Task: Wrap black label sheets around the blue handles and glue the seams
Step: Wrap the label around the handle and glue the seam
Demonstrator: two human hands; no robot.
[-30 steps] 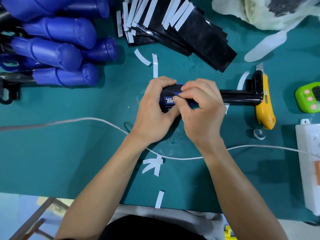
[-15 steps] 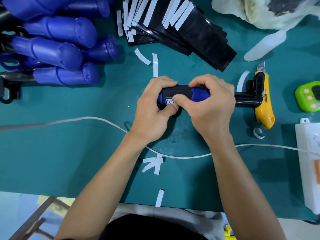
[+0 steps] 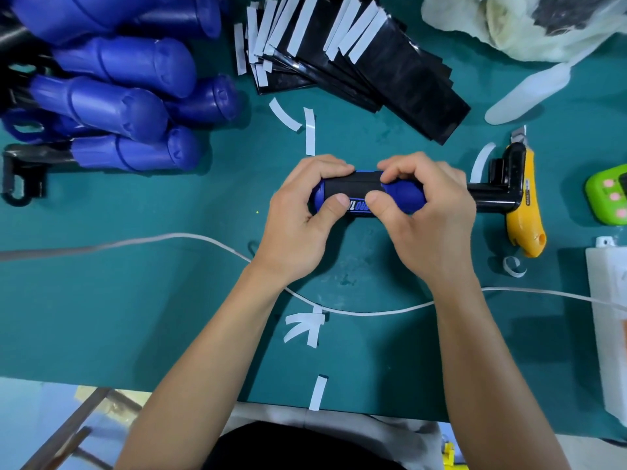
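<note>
A blue handle (image 3: 403, 198) on a black L-shaped shank (image 3: 495, 195) lies across the middle of the green mat. A black label sheet (image 3: 353, 188) with printed lettering is wrapped round its left part. My left hand (image 3: 305, 212) grips the handle's left end, thumb on the label's near edge. My right hand (image 3: 427, 212) grips the handle's middle, its thumb beside the left thumb and its fingers curled over the top. A fanned stack of black label sheets (image 3: 373, 66) with white backing strips lies at the back.
A pile of bare blue handles (image 3: 118, 96) fills the back left. A yellow utility knife (image 3: 522, 198) lies by the shank's bend. A white cable (image 3: 169, 237) crosses the mat. White peeled strips (image 3: 308, 130) are scattered about. A white box (image 3: 610, 317) and a green timer (image 3: 609, 195) sit at the right.
The handle has been rolled in my hands, so the label's lettering now faces me. My right hand has slid right, uncovering the label and bare blue handle; both thumbs now press the near edge.
</note>
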